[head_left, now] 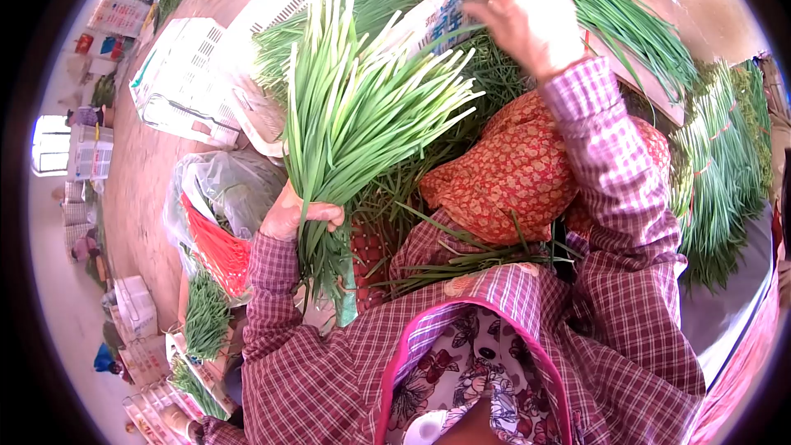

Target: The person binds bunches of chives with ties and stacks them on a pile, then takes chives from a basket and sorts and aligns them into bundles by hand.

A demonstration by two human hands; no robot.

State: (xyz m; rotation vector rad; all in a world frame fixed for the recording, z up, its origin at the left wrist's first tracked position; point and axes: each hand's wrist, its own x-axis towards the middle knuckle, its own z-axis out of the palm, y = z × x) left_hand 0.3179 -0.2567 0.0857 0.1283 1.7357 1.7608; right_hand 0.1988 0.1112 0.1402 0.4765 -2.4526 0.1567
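Floor (pixel 136 198) stretches beyond green stalks (pixel 354 115) the left hand (pixel 298 213) clenches (right hand (pixel 531 25): grasp unclear).

Crates and a clear bag on a brown floor (pixel 136 198).
A white crate (pixel 181 86) stands on the floor's upper part; nearer, the clear bag (pixel 235 175) lies with red strips (pixel 216 245) at its side. At the upper right, a pale board (pixel 655 97) carries long green stalks (pixel 630 29), laid roughly lengthwise, their leafy ends toward its right edge.
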